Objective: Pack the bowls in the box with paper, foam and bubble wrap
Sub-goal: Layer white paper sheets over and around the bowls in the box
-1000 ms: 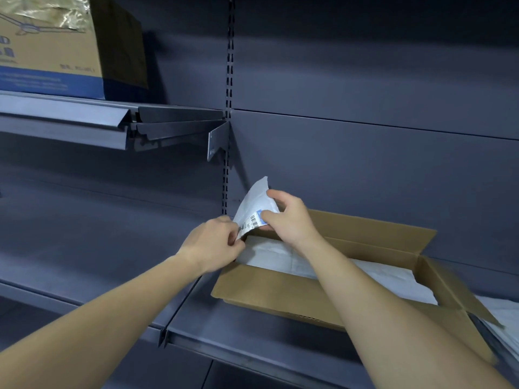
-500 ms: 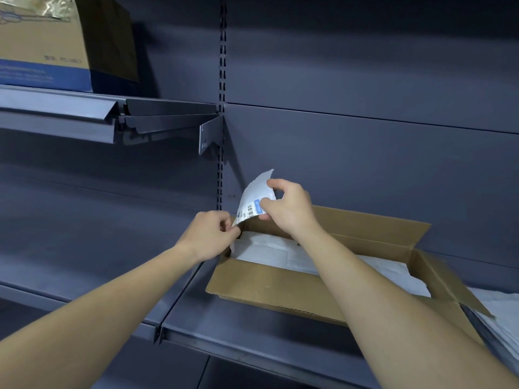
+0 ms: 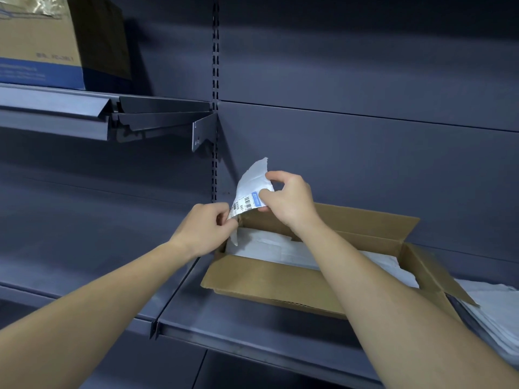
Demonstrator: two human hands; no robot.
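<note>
Lining the open cardboard box [image 3: 275, 284], white paper [image 3: 269, 245] lies below a labelled sheet [image 3: 250, 186].

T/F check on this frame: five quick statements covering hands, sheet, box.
1. The left hand and the right hand both pinch the barcoded sheet. True.
2. The box is closed. False: its flaps are open and there is white paper inside.
3. A bowl sits in the box. False: only paper shows.
4. A carton stands on the upper shelf. True.
5. The sheet lies flat in the box. False: it is held above the box's left end.
</note>
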